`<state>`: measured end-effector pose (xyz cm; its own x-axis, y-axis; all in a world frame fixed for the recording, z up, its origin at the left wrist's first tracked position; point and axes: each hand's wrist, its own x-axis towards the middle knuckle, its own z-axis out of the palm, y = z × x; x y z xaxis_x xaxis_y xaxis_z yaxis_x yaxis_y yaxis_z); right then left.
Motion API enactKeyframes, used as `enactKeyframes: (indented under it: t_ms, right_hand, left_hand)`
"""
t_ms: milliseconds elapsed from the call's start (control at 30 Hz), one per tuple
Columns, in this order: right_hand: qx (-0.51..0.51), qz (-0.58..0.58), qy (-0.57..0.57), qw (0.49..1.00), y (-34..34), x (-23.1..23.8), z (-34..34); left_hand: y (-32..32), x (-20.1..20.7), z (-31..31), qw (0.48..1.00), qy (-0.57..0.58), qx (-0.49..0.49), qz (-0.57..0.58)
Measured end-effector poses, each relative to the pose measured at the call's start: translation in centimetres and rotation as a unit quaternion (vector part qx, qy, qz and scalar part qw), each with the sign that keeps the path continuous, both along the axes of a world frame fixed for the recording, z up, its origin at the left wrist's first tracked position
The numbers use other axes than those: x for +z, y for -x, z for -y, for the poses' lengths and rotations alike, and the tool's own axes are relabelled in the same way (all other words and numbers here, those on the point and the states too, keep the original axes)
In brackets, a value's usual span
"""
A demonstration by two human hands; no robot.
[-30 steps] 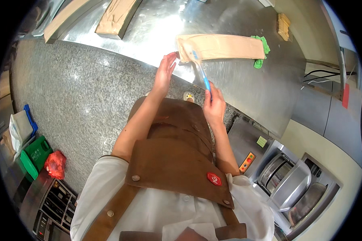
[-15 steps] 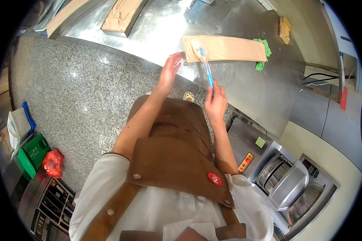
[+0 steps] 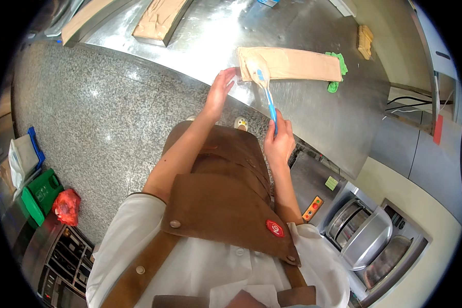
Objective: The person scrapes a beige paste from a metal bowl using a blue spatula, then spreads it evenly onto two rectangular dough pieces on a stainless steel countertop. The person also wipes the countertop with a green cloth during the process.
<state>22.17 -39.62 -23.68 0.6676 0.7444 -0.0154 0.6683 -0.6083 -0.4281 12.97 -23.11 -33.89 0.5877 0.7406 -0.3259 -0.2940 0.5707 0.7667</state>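
Note:
A long, narrow rectangular tin of smooth tan cream or batter (image 3: 303, 64) lies on the steel table. In my right hand (image 3: 280, 145) is a blue-handled spatula (image 3: 272, 110), gripped by the handle, its head lying on the tan surface near the tin's left end. My left hand (image 3: 218, 97) is open beside that same end, fingers stretched out and close to its edge; whether they touch it I cannot tell. A bright green cloth (image 3: 333, 86) sticks out from under the tin's right end.
Another tan-filled tin (image 3: 161, 20) stands at the far left of the steel table (image 3: 323, 120). A yellow brush-like block (image 3: 365, 42) sits by the wall. At lower right are metal pans (image 3: 367, 238) and an orange button panel (image 3: 312, 208); a green bin (image 3: 42, 196) is at left.
My right hand has drawn slightly back toward me and to the right with the spatula, whose head now lies lower at the tin's left end. My left hand has barely moved.

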Motion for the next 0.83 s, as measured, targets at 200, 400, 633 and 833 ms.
enactKeyframes:
  t_ms: [200,400,633,833]
  right_hand:
    - [0.010,0.029,0.005,1.000,0.3,-0.4,-1.7]
    - [-0.004,0.035,0.020,0.999,0.1,0.6,1.3]
    - [0.000,0.054,0.007,0.999,-0.3,-0.7,2.1]
    - [0.022,0.015,0.016,1.000,-0.4,0.5,2.7]
  left_hand:
    - [0.0,-0.2,0.0,1.000,-0.007,0.004,0.013]
    - [-0.1,0.3,0.0,1.000,-0.009,0.001,-0.003]
    - [-0.1,0.2,0.0,1.000,-0.008,-0.001,-0.004]
    - [0.0,0.3,0.1,1.000,-0.017,-0.007,-0.008]
